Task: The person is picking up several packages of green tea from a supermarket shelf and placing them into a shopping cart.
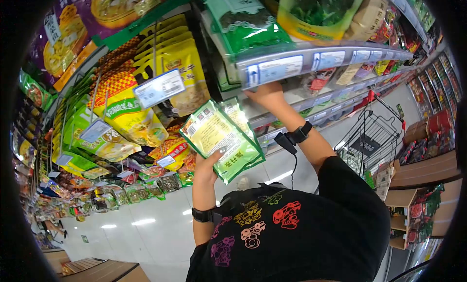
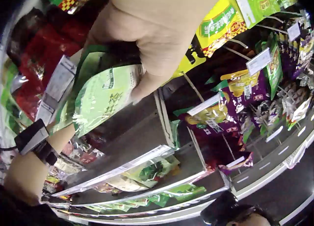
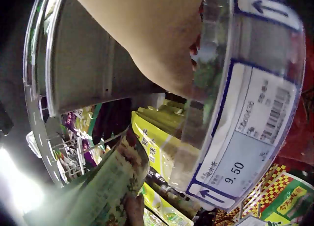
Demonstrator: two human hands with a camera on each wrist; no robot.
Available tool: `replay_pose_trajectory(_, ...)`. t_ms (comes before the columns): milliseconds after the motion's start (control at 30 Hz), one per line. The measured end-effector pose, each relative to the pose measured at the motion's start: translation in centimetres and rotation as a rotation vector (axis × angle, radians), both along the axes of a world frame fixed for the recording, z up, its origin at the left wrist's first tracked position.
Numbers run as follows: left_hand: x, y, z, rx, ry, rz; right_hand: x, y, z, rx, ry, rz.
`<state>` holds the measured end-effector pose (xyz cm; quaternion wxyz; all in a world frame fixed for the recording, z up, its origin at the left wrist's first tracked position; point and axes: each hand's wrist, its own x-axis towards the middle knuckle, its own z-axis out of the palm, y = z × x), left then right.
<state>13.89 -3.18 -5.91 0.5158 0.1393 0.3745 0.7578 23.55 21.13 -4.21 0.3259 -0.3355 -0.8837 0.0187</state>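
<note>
Two flat green-and-cream packets (image 1: 221,141) are held together in my left hand (image 1: 206,169), its thumb pressed across the front one. The left wrist view has this hand (image 2: 152,37) gripping the packets (image 2: 105,96) by one end. My right hand (image 1: 267,96) reaches in at the shelf, just below the price strip (image 1: 275,69); its fingertips are hidden. In the right wrist view that hand (image 3: 157,39) passes behind a clear shelf edge with a 9.50 label (image 3: 235,169), and whether it holds anything does not show.
Yellow pouches (image 1: 182,70) hang on hooks at the left, with purple bags (image 1: 68,31) above. Green bags (image 1: 248,26) stand on the upper shelf. A wire shopping cart (image 1: 367,141) is on the right, near brown cartons (image 1: 418,172). A cable hangs from the right wristband.
</note>
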Motion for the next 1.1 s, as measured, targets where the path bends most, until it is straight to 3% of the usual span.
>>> replay_pose_trajectory(67, -1.1, -0.5, -0.1, -0.003, -0.015, 0.008, -1.3, -0.2, 0.4, 0.018, -0.108, -0.074)
replay_pose_trajectory(333, -2.1, 0.1, 1.0, -0.04, -0.006, -0.129, 0.3, -1.0, 2.8, 0.359, 0.141, 0.038)
replay_pose_trajectory(433, -1.4, 1.4, 2.2, -0.043, 0.021, -0.161, 2.8, -7.0, 5.7, 0.073, 0.23, 0.156)
replay_pose_trajectory(500, -1.1, 2.3, 2.0, -0.084, 0.021, -0.192, 3.7, -9.7, 5.3, 0.202, 0.381, 0.331)
replay_pose_trajectory(567, -0.6, 3.1, 1.8, -0.12, 0.005, -0.208, 5.2, -11.7, 4.3, 0.328, 0.362, 0.397)
replay_pose_trajectory(667, 0.6, 4.4, 1.1, 0.015, -0.066, -0.206, 7.1, -13.1, 5.5, 0.53, 0.134, 0.55)
replay_pose_trajectory(833, 2.9, 6.1, 4.2, -0.046, -0.008, -0.195, 9.5, -12.7, 4.0, 0.632, 0.222, 0.499)
replay_pose_trajectory(1000, 4.8, 7.0, 0.9, 0.059, -0.098, -0.35, 12.6, -13.1, 3.2, 0.727, 0.276, 0.481)
replay_pose_trajectory(1100, 6.3, 7.6, 1.5, 0.035, -0.115, -0.303, 14.1, -12.6, 3.3, 0.703, 0.255, 0.417)
